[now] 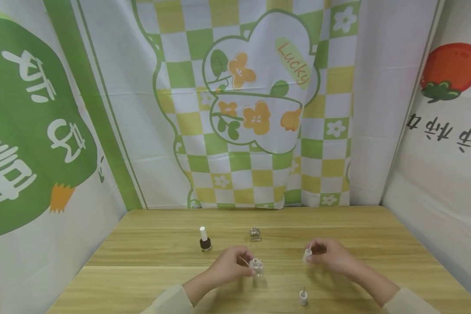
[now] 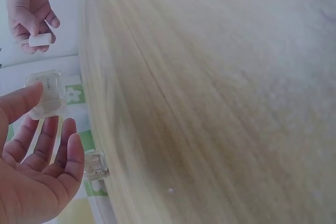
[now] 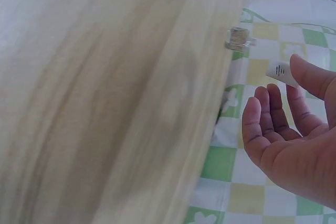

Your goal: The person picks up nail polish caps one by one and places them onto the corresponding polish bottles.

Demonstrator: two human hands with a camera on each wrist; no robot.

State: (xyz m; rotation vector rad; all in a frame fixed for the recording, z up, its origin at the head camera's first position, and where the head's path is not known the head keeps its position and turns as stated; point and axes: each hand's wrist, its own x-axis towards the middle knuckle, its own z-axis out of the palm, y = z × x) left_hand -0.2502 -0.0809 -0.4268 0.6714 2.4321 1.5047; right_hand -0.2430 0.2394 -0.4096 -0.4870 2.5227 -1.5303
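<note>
Well, left hand [image 1: 231,267]: its thumb and fingers pinch a clear bottle [image 1: 256,267], the neck bare of any cap, seemingly lifted just off the wooden surface [image 1: 141,261].
Right hand [image 1: 331,255]: thumb and fingertips grip a white brush cap [image 1: 308,255], brush end up, well apart from the bottle.
Second brush cap [image 1: 303,298]: standing on the surface nearer the person, brush upward, touched by neither hand.
Square bottle [image 1: 254,235]: on the surface just beyond the clear one, with no white cap on it.
Dark bottle [image 1: 205,241]: upright off to the left, its white cap on.
Step in hand: I'd judge it as handling bottle and cap apart, one in each hand; which bottle this cap fits, I cannot tell.
Next move: probably calls for a level bottle, a light pinch, and the brush kept clear of the surface.
</note>
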